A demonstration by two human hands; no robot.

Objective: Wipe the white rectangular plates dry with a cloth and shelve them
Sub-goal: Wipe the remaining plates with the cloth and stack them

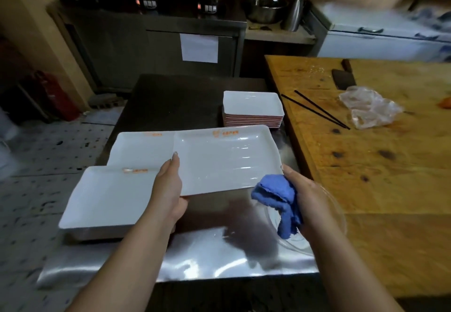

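Right now the left hand (pixel 168 187) grips one white rectangular plate (pixel 227 160) by its near-left edge, thumb on top and fingers (pixel 183 204) curled underneath, holding it above the shiny steel surface (pixel 207 263). The right hand (pixel 307 197) has its fingers clenched round a crumpled blue cloth (pixel 278 197), which sits at that plate's near-right corner. Two more white rectangular plates lie to the left: one near (pixel 105 199), one farther (pixel 141 148), each with orange print on the rim. Behind them stands a stack of smaller white plates with red edges (pixel 253 111); I count about eight. On the wooden table (pixel 378 165) to the right lie two black chopsticks (pixel 317 109), one crumpled clear plastic bag (pixel 368 106) and one dark cleaver (pixel 343 78).
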